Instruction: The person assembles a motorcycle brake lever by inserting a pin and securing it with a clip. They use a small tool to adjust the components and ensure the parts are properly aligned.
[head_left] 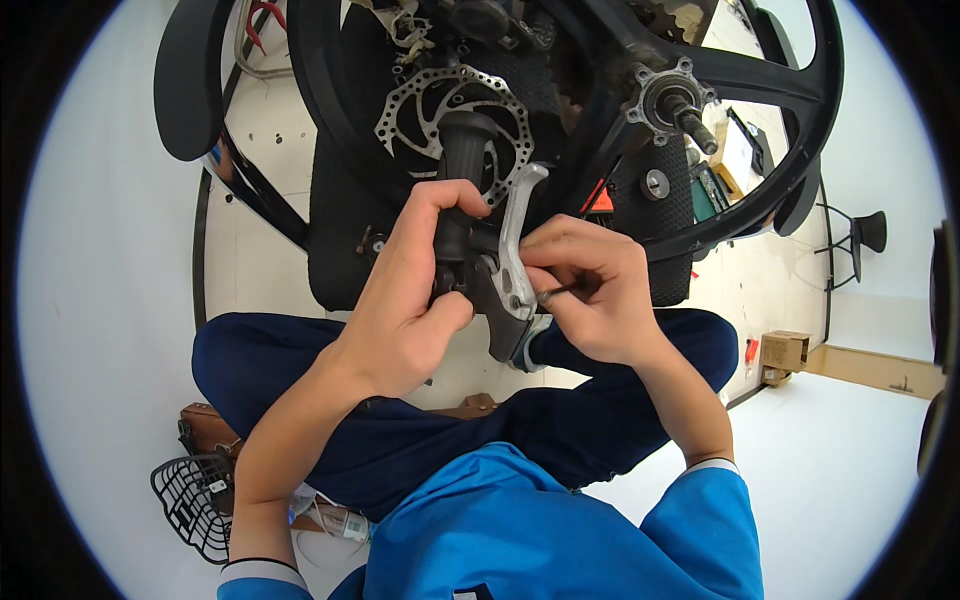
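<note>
The left hand (405, 320) clasps a black grip (466, 160); the right hand (602, 290) pinches with fingers (580, 232) a thin rod (560, 291) beside the lever (515, 220). The cardboard box's (785, 350) contents I cannot see.

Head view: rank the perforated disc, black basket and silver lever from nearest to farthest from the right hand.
1. Silver lever: immediately left of the right hand.
2. Perforated disc: upper left, beyond the lever.
3. Black basket: far lower left.
</note>
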